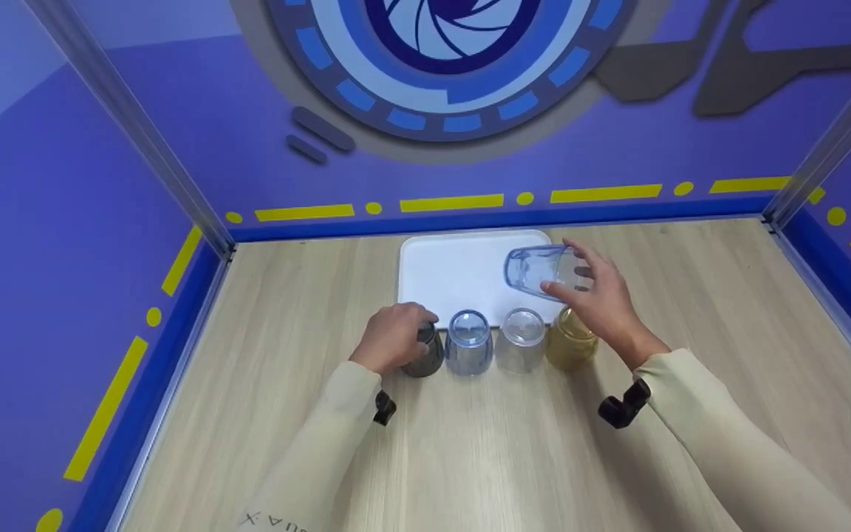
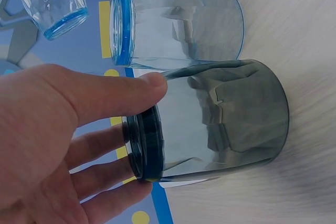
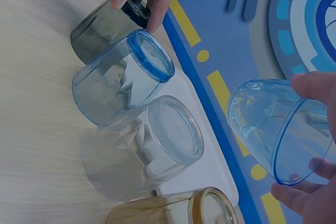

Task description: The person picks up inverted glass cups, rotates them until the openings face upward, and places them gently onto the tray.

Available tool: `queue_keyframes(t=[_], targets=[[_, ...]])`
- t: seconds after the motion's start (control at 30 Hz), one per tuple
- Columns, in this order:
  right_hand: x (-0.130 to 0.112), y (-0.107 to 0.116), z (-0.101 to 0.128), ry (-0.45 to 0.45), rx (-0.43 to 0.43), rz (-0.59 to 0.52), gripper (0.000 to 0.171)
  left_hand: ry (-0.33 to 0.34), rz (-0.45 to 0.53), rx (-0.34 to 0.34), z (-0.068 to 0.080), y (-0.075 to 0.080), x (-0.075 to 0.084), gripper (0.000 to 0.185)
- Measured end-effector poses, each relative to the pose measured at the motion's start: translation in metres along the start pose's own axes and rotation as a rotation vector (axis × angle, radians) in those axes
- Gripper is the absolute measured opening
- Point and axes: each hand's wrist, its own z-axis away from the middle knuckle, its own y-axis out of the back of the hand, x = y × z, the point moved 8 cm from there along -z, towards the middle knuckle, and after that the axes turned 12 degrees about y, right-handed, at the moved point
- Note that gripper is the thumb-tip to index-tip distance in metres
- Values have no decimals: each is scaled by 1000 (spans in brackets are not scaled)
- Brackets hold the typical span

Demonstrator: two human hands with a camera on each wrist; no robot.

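While right-hand fingers (image 3: 310, 85) grip a tilted blue cup (image 1: 536, 270), left-hand fingers (image 2: 113, 95) clasp the half-hidden grey cup (image 1: 425, 355).

Head view high, looking forward and down, wrist views close and low (tilted sideways), all sharing the blue glass (image 1: 468, 341) row.

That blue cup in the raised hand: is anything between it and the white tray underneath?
Nothing visible. The right hand holds the blue cup tilted in the air above the white tray, whose surface under it looks bare. The four upside-down cups stand in a row along the tray's near edge, not under the cup.
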Motion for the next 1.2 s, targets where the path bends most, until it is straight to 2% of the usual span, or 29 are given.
queue_keyframes(t=[0.8,1.2], targets=[[-1,-6,-11,-3,-16,120,73,4,2,24,-1,2,2,41],[2,-8,-15,10,-24,114,74,36,-6,1,-2,0,0,42]])
